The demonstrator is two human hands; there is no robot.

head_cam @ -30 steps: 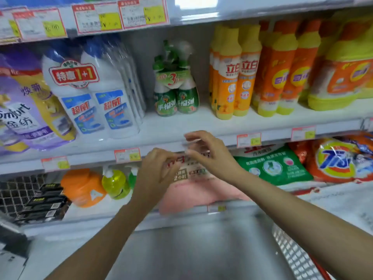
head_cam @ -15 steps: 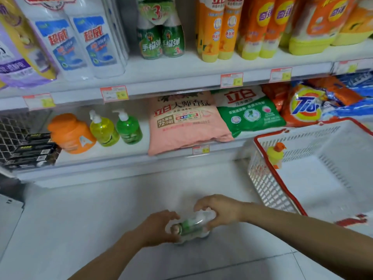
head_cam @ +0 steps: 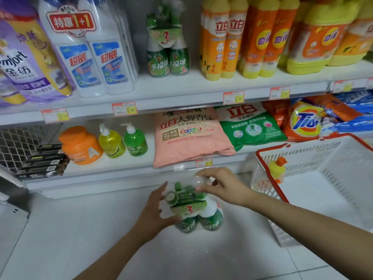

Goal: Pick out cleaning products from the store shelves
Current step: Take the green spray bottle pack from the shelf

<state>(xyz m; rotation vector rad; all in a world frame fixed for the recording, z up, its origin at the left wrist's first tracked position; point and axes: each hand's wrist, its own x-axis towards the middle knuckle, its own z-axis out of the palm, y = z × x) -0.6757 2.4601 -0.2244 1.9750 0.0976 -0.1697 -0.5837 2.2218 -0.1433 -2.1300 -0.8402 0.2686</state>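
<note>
Light: even and rather dim, from overhead, source out of view.
Shadows: soft, beneath the upper shelf (head_cam: 181,102).
Glare: pale sheen on the white bottles (head_cam: 96,57).
Blur: slight smear on the spray-bottle pack (head_cam: 193,211), left hand (head_cam: 157,211) and right hand (head_cam: 222,184).
Edges: shelf lines bow; corners go soft.

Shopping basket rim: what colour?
Red; the basket walls are white mesh. Head view shows it best.
</note>
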